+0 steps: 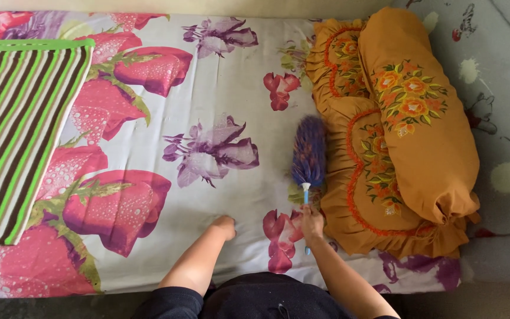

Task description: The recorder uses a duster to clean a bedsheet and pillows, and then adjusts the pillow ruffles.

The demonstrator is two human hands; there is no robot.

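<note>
1. My right hand [312, 223] is clenched around the thin light-blue plastic handle of the duster [309, 155]; the handle's end pokes out below my fist.
2. The duster has a fluffy, oblong head of blue and purple fibres. It lies on the bed sheet [231, 82], just beside the left edge of the flat pillow [361, 177] and touching or almost touching its frill.
3. My left hand [225, 227] is curled into a loose fist and grasps nothing. Its knuckles press on the sheet, to the left of the duster's handle and well apart from the pillow.
4. The sheet is smooth printed cotton, pale, with big red strawberries speckled with droplets and purple and red flowers.
5. The flat pillow is mustard-orange cloth with a ruffled border and stitched orange scrolls and flowers.
6. A bolster [420, 118] in the same orange cloth, a plump cylinder with embroidered flowers, lies on top of the pillow's right side.
7. Far to the left of the pillow, a folded blanket [19, 136] with green, brown and cream stripes rests flat on the sheet.
</note>
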